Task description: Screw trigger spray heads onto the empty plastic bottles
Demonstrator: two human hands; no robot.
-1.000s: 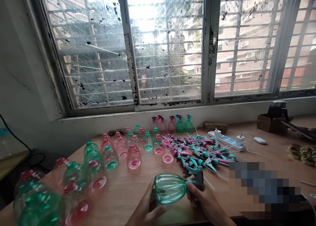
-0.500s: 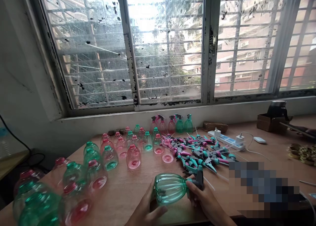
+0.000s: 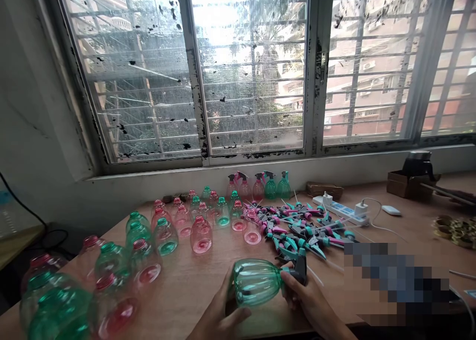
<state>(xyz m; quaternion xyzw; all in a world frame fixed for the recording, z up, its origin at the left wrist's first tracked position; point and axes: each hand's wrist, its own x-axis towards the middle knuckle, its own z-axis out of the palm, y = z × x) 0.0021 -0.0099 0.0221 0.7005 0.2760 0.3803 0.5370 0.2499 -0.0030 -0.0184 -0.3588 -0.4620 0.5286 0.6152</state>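
Note:
A ribbed green spray bottle (image 3: 256,282) lies sideways above the table's front edge, between my two hands. My left hand (image 3: 222,312) cradles its base end, with the thumb along the near side and the other fingers mostly hidden behind it. At the neck, my right hand (image 3: 303,294) pinches the teal collar of the black trigger spray head (image 3: 299,266). The head sits at the bottle's mouth; how tightly it is screwed on I cannot tell. Just beyond my hands lies a heap of pink, teal and black spray heads (image 3: 297,227).
Open pink bottles (image 3: 201,236) and green bottles (image 3: 165,237) stand at left and centre. Several bottles with heads (image 3: 270,187) line the wall. A white power strip (image 3: 340,211), a cardboard box (image 3: 397,184) and a blurred-out object (image 3: 397,280) are on the right.
Almost nothing differs. Both hands keep their hold, and the bottle has shifted very slightly upward.

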